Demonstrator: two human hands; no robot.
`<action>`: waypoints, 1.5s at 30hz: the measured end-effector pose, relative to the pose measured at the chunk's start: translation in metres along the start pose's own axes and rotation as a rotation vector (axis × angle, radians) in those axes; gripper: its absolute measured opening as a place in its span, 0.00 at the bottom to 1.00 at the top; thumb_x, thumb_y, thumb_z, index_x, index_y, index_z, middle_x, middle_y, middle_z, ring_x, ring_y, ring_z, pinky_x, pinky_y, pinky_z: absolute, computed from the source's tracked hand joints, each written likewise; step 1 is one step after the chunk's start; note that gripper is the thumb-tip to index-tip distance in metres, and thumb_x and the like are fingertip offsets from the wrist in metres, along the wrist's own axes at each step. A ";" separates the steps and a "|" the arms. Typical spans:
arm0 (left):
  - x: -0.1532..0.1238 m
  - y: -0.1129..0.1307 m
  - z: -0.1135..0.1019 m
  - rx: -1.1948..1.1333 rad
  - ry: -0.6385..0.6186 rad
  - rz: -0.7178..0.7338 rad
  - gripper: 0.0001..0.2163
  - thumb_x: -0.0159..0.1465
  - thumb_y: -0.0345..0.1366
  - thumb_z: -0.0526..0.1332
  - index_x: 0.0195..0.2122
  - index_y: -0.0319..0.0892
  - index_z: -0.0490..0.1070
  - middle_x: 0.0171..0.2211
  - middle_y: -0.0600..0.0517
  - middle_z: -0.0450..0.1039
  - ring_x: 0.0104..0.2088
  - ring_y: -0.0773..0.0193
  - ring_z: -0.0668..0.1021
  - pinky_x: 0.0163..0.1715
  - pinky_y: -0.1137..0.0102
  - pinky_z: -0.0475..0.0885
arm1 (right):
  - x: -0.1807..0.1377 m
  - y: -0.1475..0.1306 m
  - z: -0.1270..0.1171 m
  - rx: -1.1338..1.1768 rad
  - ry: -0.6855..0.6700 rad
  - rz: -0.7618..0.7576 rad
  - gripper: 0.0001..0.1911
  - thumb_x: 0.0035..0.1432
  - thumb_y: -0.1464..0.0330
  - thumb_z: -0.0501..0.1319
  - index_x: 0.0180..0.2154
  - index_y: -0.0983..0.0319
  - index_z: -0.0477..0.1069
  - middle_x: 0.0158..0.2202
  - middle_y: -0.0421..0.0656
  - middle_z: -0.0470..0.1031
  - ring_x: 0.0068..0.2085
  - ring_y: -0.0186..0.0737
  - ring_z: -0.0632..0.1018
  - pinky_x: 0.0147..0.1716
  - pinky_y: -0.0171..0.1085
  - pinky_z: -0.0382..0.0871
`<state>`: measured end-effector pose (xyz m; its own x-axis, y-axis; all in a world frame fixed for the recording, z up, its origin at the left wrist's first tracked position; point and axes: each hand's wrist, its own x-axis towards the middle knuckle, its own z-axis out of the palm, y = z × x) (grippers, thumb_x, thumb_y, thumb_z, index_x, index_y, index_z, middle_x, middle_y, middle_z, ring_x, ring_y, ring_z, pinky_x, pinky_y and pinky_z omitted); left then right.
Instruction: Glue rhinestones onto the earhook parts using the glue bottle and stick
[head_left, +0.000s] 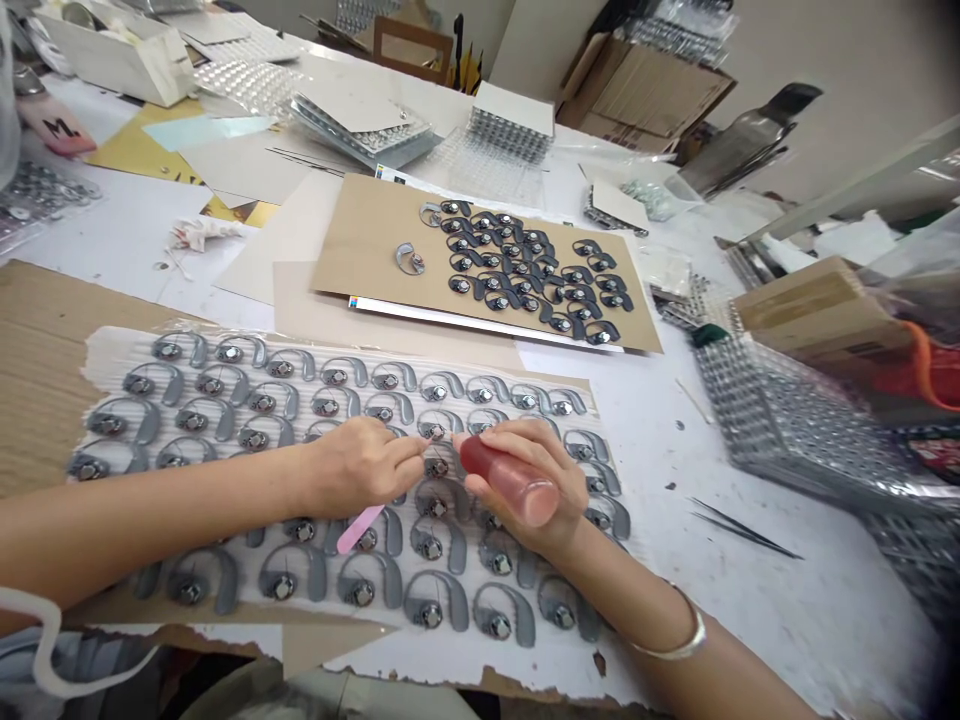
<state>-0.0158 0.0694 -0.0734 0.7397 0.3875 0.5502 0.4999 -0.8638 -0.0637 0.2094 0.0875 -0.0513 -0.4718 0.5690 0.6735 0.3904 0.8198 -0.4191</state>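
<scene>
My right hand [544,465] is closed around a small reddish translucent bottle [510,480], tilted with its round base toward me. Its tip is hidden near an ear-hook piece [435,428]. My left hand [367,460] is closed in a pinch, its fingertips close to that same piece. A flat pink stick [360,530] sticks out from under the left hand, held in it. Rows of grey ear-hook pieces, each with a round jewelled stud, lie on a ridged white sheet [112,350] beneath both hands. The forearms and hands cover some of them.
Beyond the rows, a brown board [360,230] bears several dark ear-hook pieces [510,250] and a paler one [409,258]. Black tweezers [746,528] lie at right, beside stacked clear trays [787,410] and a cardboard box [810,300]. A pink bottle [56,120] stands far left.
</scene>
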 end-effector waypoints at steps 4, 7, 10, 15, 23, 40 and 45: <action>0.000 0.000 -0.001 -0.003 -0.007 -0.004 0.10 0.64 0.23 0.52 0.26 0.38 0.66 0.30 0.48 0.77 0.21 0.67 0.75 0.17 0.72 0.69 | -0.003 0.001 0.000 -0.003 -0.013 -0.035 0.17 0.52 0.66 0.66 0.44 0.64 0.69 0.34 0.47 0.73 0.34 0.39 0.75 0.31 0.39 0.75; 0.000 0.000 -0.002 -0.003 -0.005 -0.004 0.10 0.63 0.23 0.52 0.26 0.37 0.67 0.31 0.48 0.77 0.21 0.67 0.75 0.17 0.72 0.69 | -0.005 0.000 0.000 -0.005 -0.022 -0.043 0.17 0.52 0.66 0.66 0.44 0.64 0.69 0.34 0.47 0.73 0.33 0.38 0.75 0.30 0.39 0.75; 0.001 -0.001 -0.002 -0.005 -0.006 -0.001 0.10 0.63 0.23 0.51 0.27 0.37 0.66 0.31 0.48 0.77 0.20 0.67 0.74 0.16 0.72 0.68 | -0.005 -0.002 -0.001 -0.030 -0.034 -0.058 0.17 0.53 0.66 0.65 0.44 0.65 0.69 0.34 0.47 0.73 0.33 0.38 0.76 0.29 0.38 0.75; 0.001 -0.002 -0.003 -0.017 -0.015 -0.004 0.10 0.64 0.24 0.50 0.27 0.37 0.67 0.32 0.47 0.77 0.19 0.67 0.73 0.17 0.71 0.68 | -0.003 -0.006 -0.002 -0.065 -0.049 -0.097 0.16 0.54 0.65 0.64 0.44 0.65 0.68 0.34 0.48 0.74 0.33 0.38 0.76 0.30 0.37 0.77; -0.002 -0.002 -0.002 -0.039 -0.063 -0.030 0.09 0.63 0.23 0.50 0.29 0.38 0.67 0.32 0.47 0.76 0.19 0.68 0.72 0.17 0.72 0.68 | -0.005 -0.007 -0.001 -0.084 -0.061 -0.169 0.15 0.56 0.65 0.63 0.44 0.65 0.68 0.33 0.47 0.74 0.33 0.37 0.76 0.28 0.35 0.76; -0.003 -0.007 -0.002 -0.141 -0.090 -0.130 0.09 0.65 0.27 0.51 0.31 0.38 0.68 0.29 0.49 0.76 0.23 0.69 0.74 0.20 0.77 0.68 | -0.006 -0.007 -0.001 -0.053 -0.071 -0.162 0.18 0.53 0.66 0.64 0.46 0.64 0.68 0.33 0.47 0.75 0.32 0.38 0.76 0.27 0.36 0.76; -0.005 -0.010 0.000 -0.207 -0.090 -0.185 0.09 0.66 0.29 0.51 0.33 0.39 0.69 0.29 0.49 0.76 0.26 0.69 0.77 0.22 0.78 0.69 | -0.005 -0.007 -0.001 -0.048 -0.071 -0.167 0.18 0.53 0.66 0.64 0.46 0.64 0.69 0.33 0.47 0.75 0.32 0.38 0.76 0.28 0.36 0.76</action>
<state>-0.0248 0.0761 -0.0760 0.6863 0.5632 0.4601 0.5340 -0.8198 0.2069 0.2094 0.0791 -0.0512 -0.5872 0.4302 0.6857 0.3388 0.8999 -0.2744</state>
